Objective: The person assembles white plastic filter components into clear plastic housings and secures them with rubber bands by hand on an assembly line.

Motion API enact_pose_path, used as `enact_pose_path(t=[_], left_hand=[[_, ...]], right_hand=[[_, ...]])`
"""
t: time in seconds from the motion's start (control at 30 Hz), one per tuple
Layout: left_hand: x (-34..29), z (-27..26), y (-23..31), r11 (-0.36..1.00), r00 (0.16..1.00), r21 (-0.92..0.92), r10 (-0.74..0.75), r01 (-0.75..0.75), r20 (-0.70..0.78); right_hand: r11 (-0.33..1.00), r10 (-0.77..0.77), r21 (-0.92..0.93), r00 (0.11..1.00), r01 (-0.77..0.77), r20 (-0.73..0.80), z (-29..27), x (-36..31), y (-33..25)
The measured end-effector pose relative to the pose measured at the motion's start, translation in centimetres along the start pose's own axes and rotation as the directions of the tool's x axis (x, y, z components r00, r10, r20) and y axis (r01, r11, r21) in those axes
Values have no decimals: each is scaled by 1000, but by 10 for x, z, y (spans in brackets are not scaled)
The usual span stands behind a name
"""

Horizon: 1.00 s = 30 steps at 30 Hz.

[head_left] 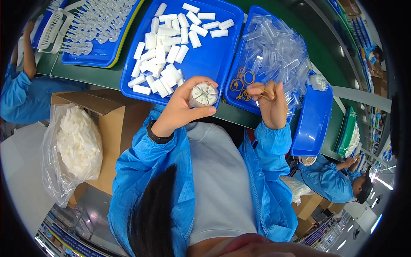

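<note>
In my left hand (177, 107) is a round bundle of wedge-shaped clear plastic pieces (204, 95), held upright with the wedge ends facing up. Its fingers and thumb wrap around the bundle's sides. My right hand (273, 105) is raised over the near part of a blue tray, its fingertips bent together around what looks like a tan rubber band (267, 91). Beside those fingers lies a small heap of rubber bands (243, 81). Clear plastic pieces (278, 47) fill most of that same tray.
White foam-like blocks (160, 55) are scattered in a blue tray (209, 51) ahead of me. White plastic parts (100, 21) fill another tray at far left. A narrow blue tray (312, 124) stands at right. A carton with a bag of white pieces (79, 143) is at left. Co-workers in blue sit both sides.
</note>
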<state>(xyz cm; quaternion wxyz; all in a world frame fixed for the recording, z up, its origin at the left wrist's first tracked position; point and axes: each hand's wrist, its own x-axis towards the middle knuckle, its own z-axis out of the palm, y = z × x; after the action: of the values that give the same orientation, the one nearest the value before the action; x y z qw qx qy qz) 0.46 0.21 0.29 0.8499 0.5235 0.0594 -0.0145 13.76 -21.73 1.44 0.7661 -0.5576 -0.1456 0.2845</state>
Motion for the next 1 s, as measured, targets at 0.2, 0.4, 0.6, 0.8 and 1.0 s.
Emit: enact_pose_path(t=[0.2, 0.4, 0.6, 0.8, 1.0], left_hand=[[0, 2, 0, 1000, 1000, 17, 9, -9, -3], [1, 3, 0, 998, 998, 51, 28, -31, 54], [2, 9, 2, 992, 997, 117, 42, -49, 59], [1, 22, -5, 940, 993, 320, 112, -118, 36], [-1, 21, -5, 891, 998, 451, 61, -48, -15]], right_hand=[[996, 11, 90, 999, -7, -40, 17, -6, -6], [980, -163, -83, 972, 179, 168, 7, -5, -3], [820, -126, -500, 940, 279, 318, 37, 3, -33], [29, 52, -854, 853, 519, 520, 82, 7, -48], [119, 98, -832, 828, 541, 553, 90, 9, -46]])
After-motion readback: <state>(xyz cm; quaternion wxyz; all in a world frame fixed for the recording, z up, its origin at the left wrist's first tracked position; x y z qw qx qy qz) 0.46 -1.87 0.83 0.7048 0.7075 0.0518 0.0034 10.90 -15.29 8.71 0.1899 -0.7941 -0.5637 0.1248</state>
